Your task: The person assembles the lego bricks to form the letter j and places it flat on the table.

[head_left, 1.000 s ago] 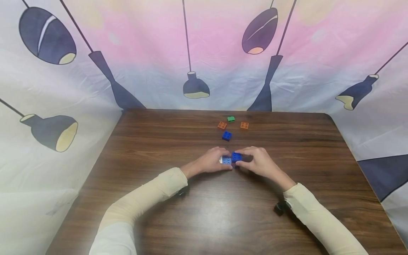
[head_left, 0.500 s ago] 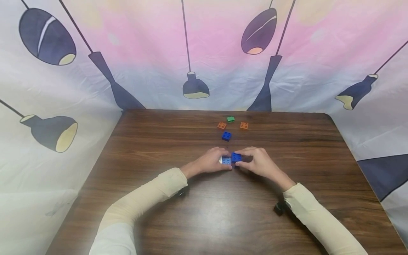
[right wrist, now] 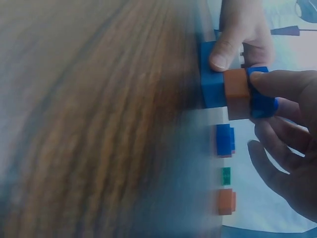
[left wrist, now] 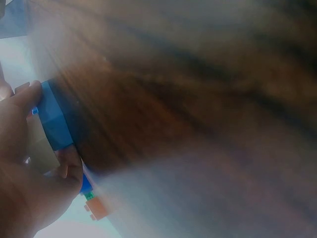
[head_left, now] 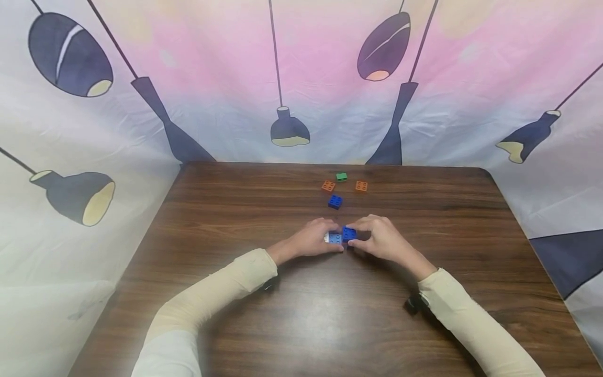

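In the head view my left hand [head_left: 313, 237] grips a light blue toy building brick [head_left: 335, 239] at the middle of the table, with a whitish patch beside the palm. The right wrist view shows an orange brick [right wrist: 237, 94] on the light blue brick [right wrist: 212, 82], and a dark blue brick [right wrist: 260, 91] above the orange one. My right hand [head_left: 382, 238] pinches this dark blue brick between thumb and fingertips. From the left wrist, the light blue brick [left wrist: 55, 119] is seen between my left thumb and fingers. Whether the dark blue brick is fully seated is unclear.
Beyond the hands lie another dark blue brick [head_left: 335, 201], two orange bricks, one left [head_left: 328, 186] and one right [head_left: 361, 186], and a green brick [head_left: 341, 177]. The brown wooden table [head_left: 301, 314] meets a lamp-patterned cloth [head_left: 235, 104] behind and at the sides.
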Demonstrator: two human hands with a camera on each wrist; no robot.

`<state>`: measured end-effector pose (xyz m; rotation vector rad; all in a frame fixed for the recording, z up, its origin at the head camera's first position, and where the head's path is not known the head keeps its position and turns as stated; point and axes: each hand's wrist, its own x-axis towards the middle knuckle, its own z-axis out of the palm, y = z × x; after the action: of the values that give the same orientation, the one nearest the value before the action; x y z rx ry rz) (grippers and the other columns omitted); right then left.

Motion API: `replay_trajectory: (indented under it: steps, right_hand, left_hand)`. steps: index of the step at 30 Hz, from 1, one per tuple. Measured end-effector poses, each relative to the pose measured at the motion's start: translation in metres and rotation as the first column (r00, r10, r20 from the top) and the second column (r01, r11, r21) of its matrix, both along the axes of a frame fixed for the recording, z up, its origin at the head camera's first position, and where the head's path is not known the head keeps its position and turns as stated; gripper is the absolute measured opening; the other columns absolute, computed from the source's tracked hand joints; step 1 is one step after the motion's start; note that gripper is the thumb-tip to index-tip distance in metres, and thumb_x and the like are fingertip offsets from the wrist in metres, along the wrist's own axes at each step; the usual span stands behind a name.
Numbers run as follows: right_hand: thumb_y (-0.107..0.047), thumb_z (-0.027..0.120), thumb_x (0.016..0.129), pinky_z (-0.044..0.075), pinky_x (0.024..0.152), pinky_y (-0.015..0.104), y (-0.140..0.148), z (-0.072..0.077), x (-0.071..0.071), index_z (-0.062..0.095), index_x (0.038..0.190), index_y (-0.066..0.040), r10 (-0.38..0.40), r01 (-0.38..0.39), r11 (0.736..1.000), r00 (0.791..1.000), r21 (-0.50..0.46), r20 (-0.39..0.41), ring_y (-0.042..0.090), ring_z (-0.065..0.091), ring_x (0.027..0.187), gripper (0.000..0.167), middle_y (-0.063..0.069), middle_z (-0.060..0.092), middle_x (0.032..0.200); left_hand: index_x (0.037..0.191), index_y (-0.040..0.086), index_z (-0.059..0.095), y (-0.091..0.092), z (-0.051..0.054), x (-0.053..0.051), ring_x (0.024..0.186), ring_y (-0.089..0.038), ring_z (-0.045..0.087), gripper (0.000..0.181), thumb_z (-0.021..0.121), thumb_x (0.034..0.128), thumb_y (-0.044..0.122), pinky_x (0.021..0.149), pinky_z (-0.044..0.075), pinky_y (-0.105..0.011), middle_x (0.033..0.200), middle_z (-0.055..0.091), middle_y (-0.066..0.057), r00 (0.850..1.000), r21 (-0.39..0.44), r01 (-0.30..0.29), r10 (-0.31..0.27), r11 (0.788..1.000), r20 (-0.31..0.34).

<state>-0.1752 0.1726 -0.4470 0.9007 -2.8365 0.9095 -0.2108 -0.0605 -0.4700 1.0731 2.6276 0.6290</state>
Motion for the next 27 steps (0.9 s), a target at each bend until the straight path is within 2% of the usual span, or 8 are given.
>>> replay_trajectory:
  steps: [8, 16, 21, 27]
  right_hand:
    - [-0.026, 0.082, 0.088, 0.058, 0.088, 0.047, 0.0, -0.007, 0.0, 0.075, 0.124, -0.009, -0.029, 0.029, 0.999, 1.0, -0.018, 0.012, 0.026, 0.069, 0.108, 0.04, 0.009, 0.075, 0.117]
    - [-0.027, 0.084, 0.086, 0.057, 0.084, 0.047, 0.0, -0.006, 0.0, 0.076, 0.122, -0.009, -0.028, 0.029, 0.999, 0.999, 0.013, -0.031, 0.025, 0.069, 0.101, 0.041, 0.009, 0.076, 0.113]
    - [-0.027, 0.084, 0.086, 0.056, 0.085, 0.048, 0.002, -0.007, 0.001, 0.076, 0.121, -0.009, -0.028, 0.029, 0.999, 0.999, 0.018, -0.021, 0.025, 0.069, 0.102, 0.04, 0.009, 0.076, 0.113]
    - [-0.027, 0.085, 0.086, 0.057, 0.088, 0.047, 0.003, -0.011, -0.002, 0.076, 0.12, -0.011, -0.045, 0.045, 0.999, 0.999, -0.03, 0.017, 0.024, 0.07, 0.104, 0.038, 0.006, 0.076, 0.113]
  left_hand:
    - [0.132, 0.011, 0.066, 0.0, 0.001, -0.001, 0.116, -0.019, 0.061, 0.053, 0.072, 0.0934, 0.047, 0.104, 0.047, -0.039, 0.127, 0.068, -0.003, 1.0, -0.001, 0.005, -0.005, 1.0, -0.018]
    - [0.133, 0.01, 0.065, 0.001, 0.001, 0.0, 0.117, -0.02, 0.06, 0.055, 0.072, 0.0936, 0.048, 0.104, 0.047, -0.039, 0.128, 0.068, -0.004, 1.0, -0.007, 0.01, -0.01, 1.0, -0.017]
    - [0.134, 0.009, 0.064, 0.001, 0.001, 0.0, 0.119, -0.021, 0.06, 0.055, 0.071, 0.094, 0.046, 0.106, 0.046, -0.04, 0.129, 0.067, -0.005, 1.0, -0.01, 0.019, -0.02, 1.0, -0.012]
    - [0.131, 0.009, 0.066, 0.002, 0.001, 0.0, 0.113, -0.02, 0.062, 0.052, 0.073, 0.0931, 0.044, 0.101, 0.048, -0.038, 0.125, 0.069, -0.005, 0.999, 0.007, 0.029, -0.029, 1.0, -0.034]
